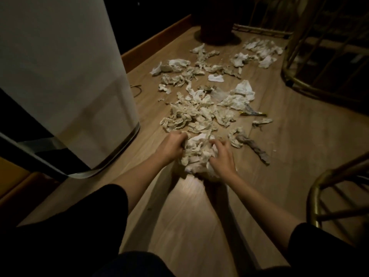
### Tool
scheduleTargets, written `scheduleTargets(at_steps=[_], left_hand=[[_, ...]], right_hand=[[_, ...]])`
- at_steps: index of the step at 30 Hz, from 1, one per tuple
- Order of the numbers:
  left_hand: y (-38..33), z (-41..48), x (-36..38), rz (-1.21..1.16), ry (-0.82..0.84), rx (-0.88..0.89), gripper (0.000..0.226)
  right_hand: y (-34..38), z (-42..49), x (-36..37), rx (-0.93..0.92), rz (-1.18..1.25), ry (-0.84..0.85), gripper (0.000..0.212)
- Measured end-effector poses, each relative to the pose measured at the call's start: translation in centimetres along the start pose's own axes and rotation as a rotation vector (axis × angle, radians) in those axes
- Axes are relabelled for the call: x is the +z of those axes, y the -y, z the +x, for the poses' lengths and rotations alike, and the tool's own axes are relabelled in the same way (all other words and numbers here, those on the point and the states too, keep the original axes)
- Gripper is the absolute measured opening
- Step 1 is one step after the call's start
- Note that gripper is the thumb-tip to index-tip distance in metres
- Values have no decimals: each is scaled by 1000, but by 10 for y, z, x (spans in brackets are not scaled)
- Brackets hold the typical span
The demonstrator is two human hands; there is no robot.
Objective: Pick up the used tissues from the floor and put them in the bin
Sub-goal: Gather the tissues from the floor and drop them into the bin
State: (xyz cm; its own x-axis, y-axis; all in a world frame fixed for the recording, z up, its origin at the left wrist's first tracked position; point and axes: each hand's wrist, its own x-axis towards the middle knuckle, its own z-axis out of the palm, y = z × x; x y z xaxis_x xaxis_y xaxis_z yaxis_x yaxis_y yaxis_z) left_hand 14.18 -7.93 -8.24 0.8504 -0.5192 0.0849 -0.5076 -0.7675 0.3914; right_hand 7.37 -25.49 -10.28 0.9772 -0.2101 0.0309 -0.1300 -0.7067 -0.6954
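Observation:
Several crumpled, stained white tissues (201, 108) lie scattered over the wooden floor (189, 212), reaching back towards a dark pot. The nearest bunch of tissues (196, 152) is pressed between both hands. My left hand (172, 145) grips its left side with curled fingers. On the bunch's right side rests my right hand (221, 156), fingers spread over it. A tall white bin (60, 76) with a dark band at its base stands at the left, close to my left arm; its opening is out of view.
A dark round pot (216, 23) stands at the far end of the floor. Brass-coloured metal chair frames stand at the right (319, 62) and near right (329, 188). A twisted grey-brown rag (253, 146) and a yellow wrapper (252, 112) lie among the tissues.

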Motion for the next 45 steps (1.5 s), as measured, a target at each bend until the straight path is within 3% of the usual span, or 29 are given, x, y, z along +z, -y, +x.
scheduleTargets(at_steps=[3, 6, 8, 10, 11, 14, 16, 19, 21, 23, 25, 27, 30, 35, 39, 42, 44, 45], left_hand=[[-4, 37, 20, -9, 123, -29, 48], [0, 55, 42, 99, 391, 21, 81], [6, 58, 55, 177, 473, 63, 70], [8, 58, 60, 153, 422, 51, 35], [10, 60, 62, 149, 387, 60, 29], [19, 70, 59, 98, 324, 62, 40], [24, 77, 53, 13, 190, 54, 42], [19, 79, 45, -24, 26, 31, 43], [7, 72, 43, -9, 65, 17, 41], [-6, 60, 49, 30, 222, 32, 45], [-17, 44, 61, 68, 365, 25, 61], [-30, 28, 76, 139, 416, 16, 61], [-37, 15, 90, 156, 339, -27, 45], [-28, 26, 66, -17, 171, -121, 34], [-3, 53, 41, -2, -7, -216, 39], [6, 82, 32, 45, 105, -250, 27], [10, 94, 34, 54, 205, -298, 21], [12, 98, 37, 51, 243, -317, 19]], right_hand=[[-29, -10, 4, 147, -115, 171, 61], [-55, -25, 18, 98, -234, 258, 33], [-63, -27, 23, 40, -275, 217, 15], [-65, -20, 22, -1, -291, 160, 12], [-66, -12, 19, -13, -308, 123, 13], [-72, 21, 3, 0, -338, -12, 23], [-76, 51, -14, 44, -368, -69, 25], [-91, 95, -29, 150, -351, 38, 18], [-103, 111, -30, 193, -331, 129, 19], [-108, 112, -25, 180, -352, 178, 24], [-104, 103, -17, 159, -407, 147, 24], [-100, 89, -8, 95, -420, 84, 26], [-108, 63, 2, 38, -381, 55, 23], [-94, 66, -21, 42, -292, 150, 13], [-50, 96, -37, -54, -136, 177, 27], [-37, 108, -24, -137, -141, 313, 56], [-51, 111, -1, -19, -174, 396, 85], [-59, 109, 9, 37, -182, 416, 88]])
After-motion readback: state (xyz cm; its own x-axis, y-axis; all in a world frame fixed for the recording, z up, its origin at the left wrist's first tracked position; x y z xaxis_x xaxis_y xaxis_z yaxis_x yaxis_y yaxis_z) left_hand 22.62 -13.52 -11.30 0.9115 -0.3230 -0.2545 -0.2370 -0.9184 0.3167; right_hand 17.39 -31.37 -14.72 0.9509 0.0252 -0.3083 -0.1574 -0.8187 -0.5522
